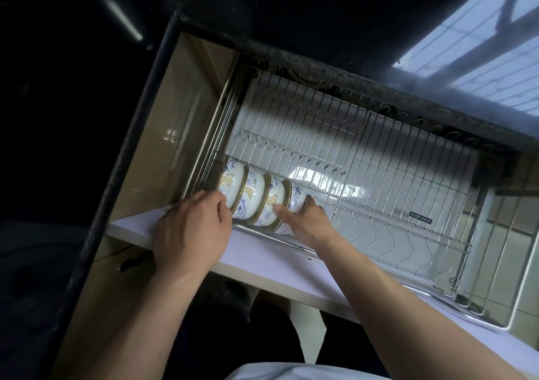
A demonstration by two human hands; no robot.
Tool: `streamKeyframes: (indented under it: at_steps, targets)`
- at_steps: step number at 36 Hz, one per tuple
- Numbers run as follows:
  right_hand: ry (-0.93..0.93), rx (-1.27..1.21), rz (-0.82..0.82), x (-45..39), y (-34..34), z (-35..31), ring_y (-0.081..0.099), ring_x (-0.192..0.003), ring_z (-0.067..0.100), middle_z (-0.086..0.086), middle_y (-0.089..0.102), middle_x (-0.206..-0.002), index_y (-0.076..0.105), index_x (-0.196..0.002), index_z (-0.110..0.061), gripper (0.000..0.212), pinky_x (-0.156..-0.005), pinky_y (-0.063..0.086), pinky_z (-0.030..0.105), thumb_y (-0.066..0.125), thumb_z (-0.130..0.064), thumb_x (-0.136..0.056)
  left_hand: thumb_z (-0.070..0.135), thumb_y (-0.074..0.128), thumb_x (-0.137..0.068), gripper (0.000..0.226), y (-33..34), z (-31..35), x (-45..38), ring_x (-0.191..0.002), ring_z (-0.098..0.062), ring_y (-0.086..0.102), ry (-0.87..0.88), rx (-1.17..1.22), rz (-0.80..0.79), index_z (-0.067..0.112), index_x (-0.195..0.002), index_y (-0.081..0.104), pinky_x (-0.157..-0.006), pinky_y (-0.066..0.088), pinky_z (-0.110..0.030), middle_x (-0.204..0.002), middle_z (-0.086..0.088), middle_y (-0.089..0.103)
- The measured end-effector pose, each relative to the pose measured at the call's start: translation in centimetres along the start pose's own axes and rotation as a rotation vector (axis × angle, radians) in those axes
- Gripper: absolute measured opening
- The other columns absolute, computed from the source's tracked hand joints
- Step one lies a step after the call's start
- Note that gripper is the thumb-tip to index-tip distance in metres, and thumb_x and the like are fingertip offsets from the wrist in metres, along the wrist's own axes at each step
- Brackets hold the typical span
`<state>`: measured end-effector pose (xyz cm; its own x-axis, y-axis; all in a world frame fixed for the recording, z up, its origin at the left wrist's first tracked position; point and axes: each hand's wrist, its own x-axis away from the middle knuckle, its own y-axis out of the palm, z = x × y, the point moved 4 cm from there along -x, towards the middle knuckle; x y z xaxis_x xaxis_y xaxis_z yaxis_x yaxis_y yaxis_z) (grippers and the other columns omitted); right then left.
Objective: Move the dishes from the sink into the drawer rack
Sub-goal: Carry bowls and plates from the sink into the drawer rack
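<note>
Dark speckled countertop edge (pixel 335 67) runs diagonally above. Beige cabinet side panel (pixel 175 134) at left. White drawer front (pixel 262 260) below. Window (pixel 472 38) with bars top right. Black cable (pixel 131 263) lower left.

Dim, wide-angle-warped view; daylight from the upper right glares on the wire rack (pixel 364 158), corners black.

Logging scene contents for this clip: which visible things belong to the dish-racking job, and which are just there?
Part of the job:
- bowls, in a row on their sides
- wire drawer rack
- left hand and right hand, both on the bowls

Just there:
- drawer front panel
- dark countertop edge
- brand label
</note>
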<state>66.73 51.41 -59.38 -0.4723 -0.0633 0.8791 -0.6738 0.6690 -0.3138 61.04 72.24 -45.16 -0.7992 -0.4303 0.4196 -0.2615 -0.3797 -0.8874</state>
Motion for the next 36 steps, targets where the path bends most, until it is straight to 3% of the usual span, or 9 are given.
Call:
streamKeyframes:
  at_steps: [4,7,12,14,17,21,24,31,36]
  targets:
    - [0.012,-0.037,-0.083,0.0,-0.5,0.2,0.059,-0.124,0.029,0.007,0.055,-0.142,0.034,-0.149,-0.023,0.140,-0.107,0.049,0.048,0.062,-0.102,-0.037,0.030,0.045,-0.101,0.024,0.1,-0.1,-0.2,-0.084,-0.026,0.063,-0.012,0.017,-0.045,0.027,-0.102,0.068,-0.066,0.049,-0.034,-0.110,0.007,0.071]
    - [0.018,-0.007,-0.122,2.5,-2.7,-0.6,0.053,-0.133,0.032,0.010,0.045,-0.157,0.002,-0.163,-0.019,0.134,-0.114,0.042,0.047,0.068,-0.086,-0.067,0.031,0.045,-0.102,0.023,0.4,-0.4,-0.6,-0.082,-0.020,0.055,-0.025,0.046,-0.131,0.029,-0.104,0.068,-0.068,0.043,-0.032,-0.114,0.008,0.070]
    - [-0.028,-0.072,-0.017,7.8,-8.8,0.4,0.062,-0.116,0.029,0.013,0.058,-0.139,0.026,-0.160,-0.015,0.083,-0.107,0.048,0.049,0.069,-0.044,-0.095,0.027,0.049,-0.101,0.019,-0.5,-0.2,0.0,-0.093,-0.025,0.063,-0.042,0.146,-0.287,0.030,-0.106,0.067,-0.082,0.054,-0.038,-0.110,0.002,0.071]
    - [-0.025,-0.066,0.018,8.5,-10.5,1.9,0.063,-0.115,0.030,0.012,0.061,-0.133,0.035,-0.155,-0.016,0.074,-0.106,0.050,0.050,0.071,-0.038,-0.094,0.024,0.049,-0.100,0.020,-0.4,-0.2,-0.1,-0.098,-0.028,0.065,-0.050,0.146,-0.323,0.031,-0.105,0.068,-0.088,0.055,-0.041,-0.113,0.000,0.071]
    - [0.021,-0.091,0.119,12.0,-14.5,5.0,0.065,-0.113,0.031,0.010,0.066,-0.123,0.048,-0.147,-0.014,0.063,-0.105,0.050,0.051,0.071,-0.036,-0.093,0.021,0.044,-0.101,0.034,-0.3,3.9,1.7,-0.117,-0.029,0.062,0.127,0.011,-0.406,0.024,-0.126,0.067,-0.100,0.050,-0.039,-0.134,-0.002,0.065]
    - [0.009,-0.129,0.206,16.0,-17.0,6.3,0.065,-0.113,0.033,0.014,0.066,-0.123,0.056,-0.137,-0.008,0.047,-0.100,0.053,0.047,0.067,-0.028,-0.097,0.026,0.038,-0.104,0.056,3.6,10.2,3.9,-0.155,-0.023,0.020,0.456,-0.269,-0.570,0.017,-0.159,0.031,-0.125,0.021,-0.042,-0.169,0.001,0.019]
    - [-0.029,-0.155,0.169,18.6,-17.3,7.1,0.067,-0.107,0.031,0.012,0.065,-0.123,0.057,-0.133,-0.010,0.038,-0.089,0.054,0.040,0.063,-0.026,-0.099,0.031,0.039,-0.104,0.067,6.1,12.1,3.3,-0.158,-0.025,0.001,0.463,-0.496,-0.599,0.007,-0.162,0.015,-0.127,0.011,-0.042,-0.172,-0.008,0.001]
    - [-0.106,-0.096,0.129,22.6,-19.2,11.6,0.064,-0.112,0.025,0.004,0.066,-0.125,0.058,-0.135,-0.014,0.040,-0.101,0.051,0.039,0.062,-0.033,-0.100,0.033,0.050,-0.100,0.077,8.1,12.5,2.5,-0.158,-0.027,0.005,0.353,-0.667,-0.553,0.003,-0.161,0.014,-0.128,0.010,-0.043,-0.172,-0.010,0.001]
    - [-0.176,-0.144,0.153,23.8,-23.4,17.1,0.065,-0.097,0.020,0.004,0.066,-0.124,0.058,-0.136,-0.018,0.039,-0.076,0.048,0.026,0.060,-0.032,-0.100,0.029,0.057,-0.094,0.068,6.8,18.1,4.7,-0.152,-0.033,0.026,0.285,-0.663,-0.409,0.006,-0.154,0.037,-0.123,0.024,-0.045,-0.167,-0.014,0.023]
